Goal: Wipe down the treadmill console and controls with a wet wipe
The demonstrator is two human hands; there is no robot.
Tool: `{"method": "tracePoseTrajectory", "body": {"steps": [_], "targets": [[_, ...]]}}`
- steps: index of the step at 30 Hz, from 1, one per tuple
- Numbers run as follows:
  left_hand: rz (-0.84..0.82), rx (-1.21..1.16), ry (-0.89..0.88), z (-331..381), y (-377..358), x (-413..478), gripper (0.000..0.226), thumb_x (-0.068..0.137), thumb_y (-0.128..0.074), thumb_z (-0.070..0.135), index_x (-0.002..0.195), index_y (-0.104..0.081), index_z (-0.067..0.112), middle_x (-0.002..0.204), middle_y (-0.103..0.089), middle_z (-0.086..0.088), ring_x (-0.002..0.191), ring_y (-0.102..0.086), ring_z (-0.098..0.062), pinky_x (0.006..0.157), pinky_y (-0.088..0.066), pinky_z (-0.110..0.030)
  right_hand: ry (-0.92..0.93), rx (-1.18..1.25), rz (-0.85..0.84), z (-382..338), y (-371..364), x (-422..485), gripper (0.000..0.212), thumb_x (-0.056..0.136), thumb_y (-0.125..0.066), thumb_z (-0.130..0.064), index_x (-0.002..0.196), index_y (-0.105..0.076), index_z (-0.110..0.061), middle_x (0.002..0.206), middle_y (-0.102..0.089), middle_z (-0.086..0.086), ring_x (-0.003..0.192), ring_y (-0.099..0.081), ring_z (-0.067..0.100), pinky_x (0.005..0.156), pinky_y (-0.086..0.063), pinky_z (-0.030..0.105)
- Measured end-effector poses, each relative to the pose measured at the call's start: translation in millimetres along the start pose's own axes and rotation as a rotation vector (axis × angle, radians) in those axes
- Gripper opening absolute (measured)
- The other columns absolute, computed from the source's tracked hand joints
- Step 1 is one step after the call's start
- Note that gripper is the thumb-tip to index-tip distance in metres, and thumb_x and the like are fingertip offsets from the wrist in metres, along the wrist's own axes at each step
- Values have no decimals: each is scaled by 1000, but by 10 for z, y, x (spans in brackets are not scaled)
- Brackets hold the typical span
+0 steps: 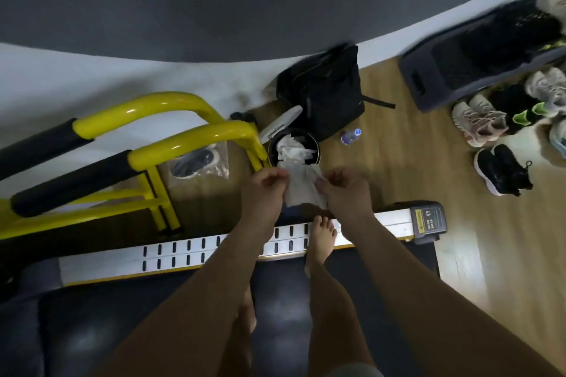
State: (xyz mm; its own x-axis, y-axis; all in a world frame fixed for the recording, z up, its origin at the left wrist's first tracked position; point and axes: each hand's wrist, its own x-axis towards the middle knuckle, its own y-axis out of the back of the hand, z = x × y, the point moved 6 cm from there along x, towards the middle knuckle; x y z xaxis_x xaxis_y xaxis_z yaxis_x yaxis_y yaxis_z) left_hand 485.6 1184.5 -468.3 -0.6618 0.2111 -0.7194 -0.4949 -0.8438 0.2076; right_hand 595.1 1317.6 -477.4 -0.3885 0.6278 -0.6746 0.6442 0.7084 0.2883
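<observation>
A white wet wipe [303, 190] hangs spread between my two hands, just in front of a small black bin [315, 144]. My left hand [263, 190] pinches the wipe's left edge and my right hand [346, 190] pinches its right edge. The bin's white lid [281, 124] stands open and crumpled white wipes [291, 150] lie inside. I stand barefoot on the dark treadmill belt [284, 315], one foot [321, 239] on the white side rail [183, 251]. The treadmill console is out of view.
Yellow handrails with black grips [171, 138] rise at the left. A black backpack [330, 92] leans on the wall beyond the bin, a small bottle [351, 135] beside it. Several shoes [502, 171] and a dark rack [453, 70] fill the wooden floor at right. Bagged shoes [199, 162] lie by the rails.
</observation>
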Motion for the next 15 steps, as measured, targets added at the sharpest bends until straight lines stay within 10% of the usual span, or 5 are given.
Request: {"method": "tracePoseTrajectory", "body": {"steps": [9, 15], "targets": [[-28, 6, 71, -998, -735, 1954, 26, 94, -59, 6, 89, -70, 29, 105, -69, -7, 99, -66, -29, 90, -55, -49, -48, -94, -64, 997, -488, 2047, 11, 85, -72, -30, 90, -66, -22, 82, -66, 3, 71, -63, 16, 59, -55, 29], [-139, -125, 401, -1765, -853, 2685, 48, 100, -46, 42, 147, -38, 34, 156, -32, 2, 142, -33, -28, 112, -27, -53, -224, -101, -110, 1764, -899, 2951, 43, 94, -59, -23, 136, -49, -20, 84, -58, -4, 66, -56, 12, 56, -47, 25]]}}
